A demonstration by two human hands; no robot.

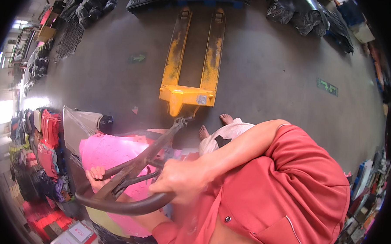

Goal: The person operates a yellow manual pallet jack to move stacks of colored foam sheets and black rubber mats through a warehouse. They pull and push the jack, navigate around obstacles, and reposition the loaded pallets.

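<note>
A yellow pallet jack [187, 96] stands on the floor ahead of me, its two worn forks pointing away toward a dark stack. Its dark looped handle [133, 206] tilts back to my body. My right hand [181, 179] is closed round the right side of the loop. On the left side, the fingers of my left hand [98, 177] curl over the loop, while the handle hides part of that hand and forearm. A thin lever [140, 179] sits inside the loop. Just beyond the handle lies a bright pink sheet stack [111, 149].
Black-wrapped goods [296, 15] sit at the far right, and a dark stack on a blue pallet [200, 2] lies at the fork tips. Wrapped bundles [98, 6] stand far left. Red and dark piles [51, 133] line the left. Green arrow markings [327, 87] are on the floor.
</note>
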